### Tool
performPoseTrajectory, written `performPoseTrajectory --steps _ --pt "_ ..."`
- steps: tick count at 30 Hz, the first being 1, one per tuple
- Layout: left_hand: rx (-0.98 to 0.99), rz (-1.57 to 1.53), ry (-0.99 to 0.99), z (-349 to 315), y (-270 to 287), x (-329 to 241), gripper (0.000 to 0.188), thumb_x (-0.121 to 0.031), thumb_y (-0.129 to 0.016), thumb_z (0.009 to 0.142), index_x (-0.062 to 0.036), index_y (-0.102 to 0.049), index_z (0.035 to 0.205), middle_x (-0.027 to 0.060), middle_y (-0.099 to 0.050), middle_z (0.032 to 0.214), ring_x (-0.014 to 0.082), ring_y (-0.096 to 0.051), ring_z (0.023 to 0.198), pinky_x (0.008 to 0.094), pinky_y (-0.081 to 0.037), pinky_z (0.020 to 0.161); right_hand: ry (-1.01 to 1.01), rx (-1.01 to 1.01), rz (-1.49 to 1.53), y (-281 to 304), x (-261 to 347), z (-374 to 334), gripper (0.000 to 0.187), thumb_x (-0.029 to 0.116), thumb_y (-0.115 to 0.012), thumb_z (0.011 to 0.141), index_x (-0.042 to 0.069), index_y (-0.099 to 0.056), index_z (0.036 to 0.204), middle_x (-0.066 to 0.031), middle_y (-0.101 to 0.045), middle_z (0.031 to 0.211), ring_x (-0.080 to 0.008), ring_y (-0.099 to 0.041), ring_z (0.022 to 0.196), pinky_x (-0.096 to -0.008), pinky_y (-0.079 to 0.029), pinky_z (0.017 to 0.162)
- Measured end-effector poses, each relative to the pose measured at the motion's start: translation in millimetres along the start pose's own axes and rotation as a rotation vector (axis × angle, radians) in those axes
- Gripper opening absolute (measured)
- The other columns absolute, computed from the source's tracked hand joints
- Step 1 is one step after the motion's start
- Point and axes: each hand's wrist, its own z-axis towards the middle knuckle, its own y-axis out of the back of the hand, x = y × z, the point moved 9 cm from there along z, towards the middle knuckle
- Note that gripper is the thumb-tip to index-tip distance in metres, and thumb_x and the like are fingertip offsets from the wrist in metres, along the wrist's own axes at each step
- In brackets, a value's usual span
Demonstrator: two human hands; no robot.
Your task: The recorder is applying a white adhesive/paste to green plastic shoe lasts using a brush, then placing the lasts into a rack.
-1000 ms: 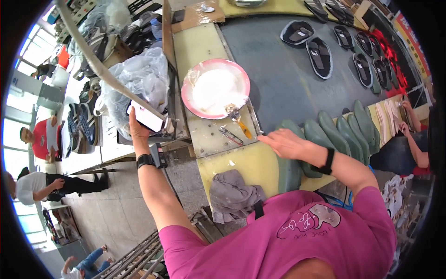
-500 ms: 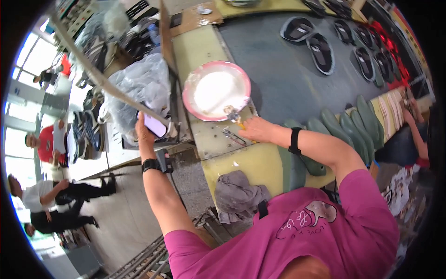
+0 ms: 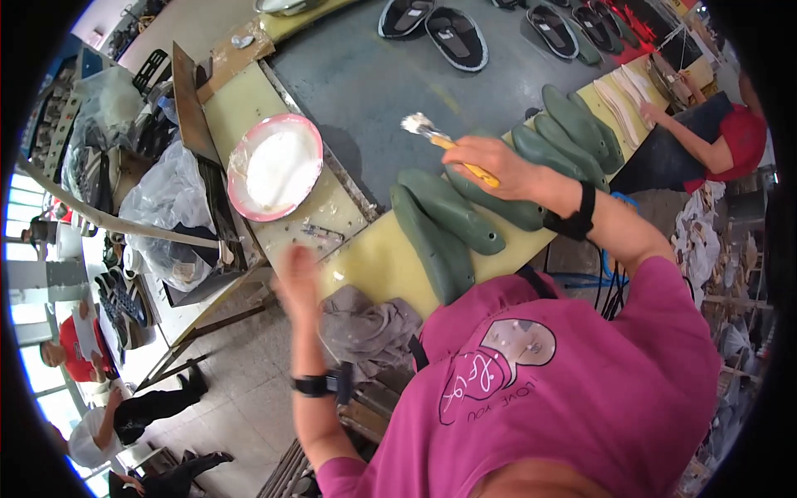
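Observation:
My right hand (image 3: 496, 168) is closed round the yellow handle of a paintbrush (image 3: 440, 141), its bristles coated white, held above the table near the green shoe lasts (image 3: 432, 249). My left hand (image 3: 297, 282), smeared by motion, hovers by the table's front edge, above a crumpled grey rag (image 3: 365, 324); its fingers cannot be made out. Beyond it stands a pink-rimmed basin (image 3: 233, 180) of white paste. Between basin and hand lie small thin tools (image 3: 322, 232).
Dark shoe uppers (image 3: 457, 39) with pale edges lie on the grey tabletop (image 3: 365, 91). At left, a plastic bag (image 3: 170, 199) and a pale curved tube (image 3: 108, 220) crowd a side bench. A co-worker in red (image 3: 735, 145) sits at right; other people stand at left.
My right hand has lifted the brush from the basin's edge and moved right over the lasts. My left hand has left the lit phone, which no longer shows. The view has shifted.

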Motion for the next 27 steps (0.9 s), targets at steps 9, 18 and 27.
performPoseTrajectory --steps 9,18,27 --pt "0.29 0.161 0.31 -111.8 -192.8 32.1 0.082 -0.029 -0.071 0.07 0.0039 -0.027 0.131 0.0235 -0.05 0.116 0.0345 -0.053 0.105 0.0389 -0.042 0.09 0.058 -0.043 0.014 38.2 -9.2 -69.3 0.022 0.005 -0.057 0.077 0.007 -0.053 0.098 -0.01 -0.052 0.084 -0.0285 -0.055 0.074 -0.0369 -0.046 0.059" --pt "-0.156 0.446 0.385 -101.6 -59.4 63.6 0.028 -0.018 -0.06 0.082 0.0057 -0.059 0.097 0.0133 -0.06 0.091 0.017 -0.057 0.078 0.0308 -0.046 0.07 0.072 -0.09 0.187 112.3 -60.7 -108.9 0.022 -0.002 -0.06 0.074 0.004 -0.055 0.095 -0.0118 -0.052 0.076 -0.0298 -0.053 0.064 -0.0369 -0.043 0.054" --pt "0.021 1.473 0.245 -54.8 -174.9 -31.7 0.067 -0.036 -0.069 0.066 0.0038 -0.045 0.114 0.0225 -0.057 0.094 0.0317 -0.058 0.093 0.0407 -0.046 0.079 0.075 -0.045 0.245 128.8 -75.5 -114.0 0.022 -0.002 -0.061 0.075 0.004 -0.056 0.095 -0.0111 -0.055 0.078 -0.0292 -0.055 0.067 -0.0354 -0.044 0.057"
